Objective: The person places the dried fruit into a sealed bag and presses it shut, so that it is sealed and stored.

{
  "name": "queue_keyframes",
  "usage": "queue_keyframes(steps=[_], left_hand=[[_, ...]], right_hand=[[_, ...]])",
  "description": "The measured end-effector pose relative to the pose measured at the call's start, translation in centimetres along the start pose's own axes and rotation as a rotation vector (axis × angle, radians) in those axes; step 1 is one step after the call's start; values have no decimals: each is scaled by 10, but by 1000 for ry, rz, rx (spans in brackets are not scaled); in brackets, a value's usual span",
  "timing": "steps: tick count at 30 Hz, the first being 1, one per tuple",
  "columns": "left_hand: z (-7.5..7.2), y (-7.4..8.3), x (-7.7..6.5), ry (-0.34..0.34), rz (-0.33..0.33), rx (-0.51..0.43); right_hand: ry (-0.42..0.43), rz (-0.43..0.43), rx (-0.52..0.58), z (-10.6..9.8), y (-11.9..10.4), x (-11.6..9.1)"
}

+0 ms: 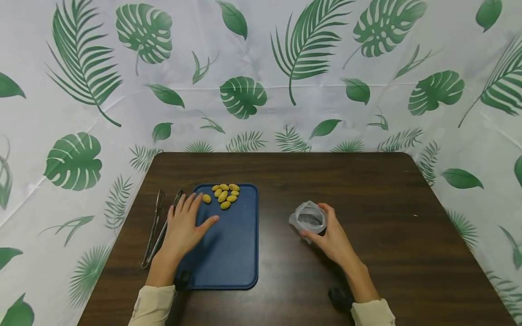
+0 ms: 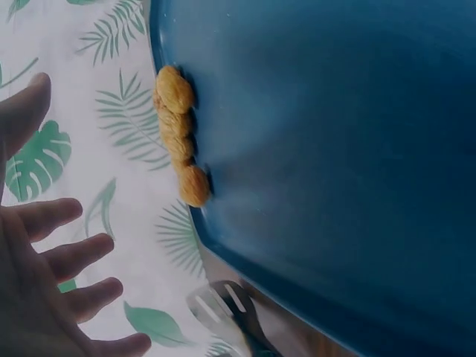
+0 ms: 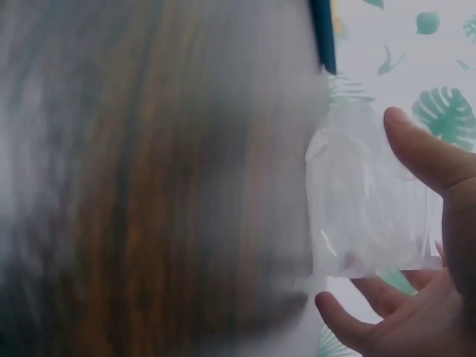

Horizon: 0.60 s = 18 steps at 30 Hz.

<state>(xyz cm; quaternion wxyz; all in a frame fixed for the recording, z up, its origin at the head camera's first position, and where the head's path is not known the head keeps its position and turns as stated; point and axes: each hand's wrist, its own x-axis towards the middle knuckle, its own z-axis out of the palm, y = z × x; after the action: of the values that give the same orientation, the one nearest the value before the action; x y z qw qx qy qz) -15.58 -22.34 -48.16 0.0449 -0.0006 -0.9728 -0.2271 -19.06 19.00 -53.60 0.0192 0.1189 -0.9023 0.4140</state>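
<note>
My left hand [image 1: 185,228] hovers over the left edge of a blue tray [image 1: 228,244], fingers spread, holding nothing. Several small yellow-brown, oval, wrinkled pieces [image 1: 222,196] lie at the tray's far end; the left wrist view shows them [image 2: 177,134] bunched along the rim. Metal tongs [image 1: 152,240] lie left of the tray, partly hidden behind that hand. On the right, my right hand [image 1: 336,237] grips a clear plastic bag [image 1: 299,219] with its mouth open upward, thumb on the near side and fingers around the far side. The bag [image 3: 364,201] looks see-through in the right wrist view.
Everything stands on a dark brown wooden table [image 1: 367,181]. Behind it hangs a white cloth [image 1: 261,59] with green leaf prints. Bare tabletop lies between the tray and the bag. The slotted end of the tongs [image 2: 223,305] shows beside the tray in the left wrist view.
</note>
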Motion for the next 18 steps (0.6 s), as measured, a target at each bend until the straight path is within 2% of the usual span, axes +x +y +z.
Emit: queue_keyframes(steps=[7, 18], left_hand=[[-2, -11, -5, 52, -39, 1], [-4, -33, -5, 93, -90, 22]], right_hand=[[38, -23, 17, 6, 7, -3], [78, 46, 97, 13, 17, -8]])
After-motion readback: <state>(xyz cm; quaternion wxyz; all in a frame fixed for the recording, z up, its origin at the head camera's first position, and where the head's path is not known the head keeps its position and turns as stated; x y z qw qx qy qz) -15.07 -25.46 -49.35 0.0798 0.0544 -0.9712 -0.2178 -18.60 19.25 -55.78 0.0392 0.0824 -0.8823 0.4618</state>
